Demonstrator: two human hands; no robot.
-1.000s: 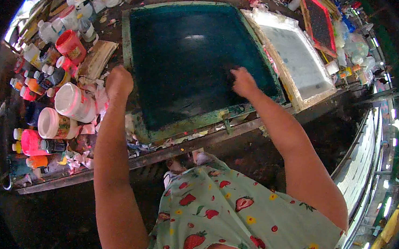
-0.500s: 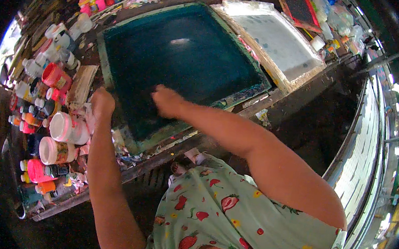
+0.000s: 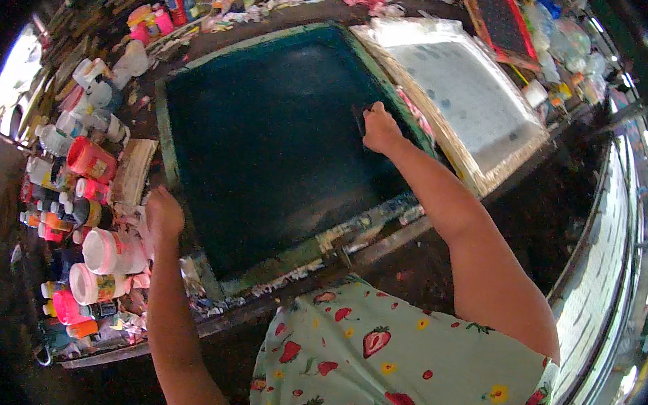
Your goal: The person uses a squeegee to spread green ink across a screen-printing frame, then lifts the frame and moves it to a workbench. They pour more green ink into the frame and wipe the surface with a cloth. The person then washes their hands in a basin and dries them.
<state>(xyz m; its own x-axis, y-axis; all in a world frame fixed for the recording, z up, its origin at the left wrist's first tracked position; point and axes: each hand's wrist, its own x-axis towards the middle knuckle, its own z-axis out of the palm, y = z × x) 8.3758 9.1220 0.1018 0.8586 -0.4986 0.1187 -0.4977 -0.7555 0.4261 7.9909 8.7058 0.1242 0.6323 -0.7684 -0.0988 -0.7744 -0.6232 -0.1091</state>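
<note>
A large silk-screen frame (image 3: pixel 168 133) with a dark teal mesh lies flat on the worktable in front of me. Over the mesh near its right side, my right hand (image 3: pixel 382 129) is closed on a thin dark flat tool (image 3: pixel 360 125), whose exact kind I cannot make out. My left hand (image 3: pixel 164 217) is curled closed beside the frame's lower left edge. A pale pink cloth (image 3: pixel 146 233) shows next to its fingers, but whether they grip it is hidden.
Paint tubs (image 3: pixel 116 252), a red jar (image 3: pixel 91 158) and several bottles crowd the left side. A wooden board (image 3: pixel 135 170) lies near the left hand. To the right rests a white-meshed wooden frame (image 3: pixel 486 177), with a red frame (image 3: pixel 528 64) farther back. Scraps litter the far edge.
My right hand has swept from the lower left of the mesh to its right side. The left hand stays beside the frame. The whole view has shifted slightly.
</note>
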